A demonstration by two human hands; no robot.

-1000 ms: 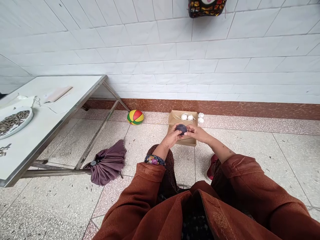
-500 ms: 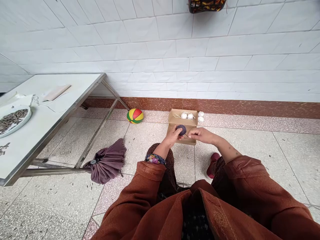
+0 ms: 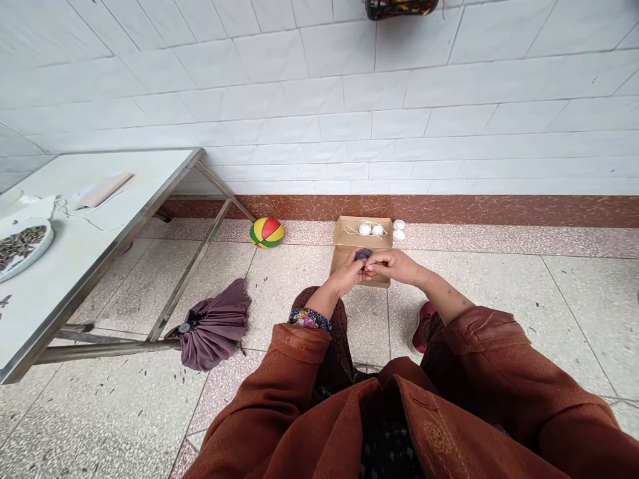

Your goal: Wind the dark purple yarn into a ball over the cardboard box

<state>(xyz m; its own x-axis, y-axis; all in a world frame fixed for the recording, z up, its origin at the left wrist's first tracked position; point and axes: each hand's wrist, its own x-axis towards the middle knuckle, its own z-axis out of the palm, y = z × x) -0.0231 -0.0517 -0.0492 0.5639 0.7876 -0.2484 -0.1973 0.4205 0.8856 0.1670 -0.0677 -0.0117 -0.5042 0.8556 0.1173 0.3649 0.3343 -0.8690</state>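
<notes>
My left hand [image 3: 347, 275] is closed around a dark purple-grey ball of yarn [image 3: 363, 254], partly covered by the fingers. Against the near side of the ball, my right hand [image 3: 398, 266] has its fingertips pinched together; the yarn strand seen between them a moment ago is now hidden. Both hands are over an open cardboard box [image 3: 344, 239] on the floor. In the far half of that box lie two white yarn balls [image 3: 365, 229] with loose pale strands. More white balls [image 3: 398, 230] sit just outside its right edge.
A striped ball [image 3: 266, 233] rests by the wall. Left stands a metal-framed table [image 3: 144, 163] with a plate [image 3: 47, 247] of dark pieces and a flat pinkish item [image 3: 104, 190]. A folded purple umbrella [image 3: 214, 326] lies beside its leg. A dark patterned object [image 3: 401, 8] is at the top edge.
My right hand has moved left, from holding the strand out beside the yarn ball to touching the ball. The view has shifted slightly.
</notes>
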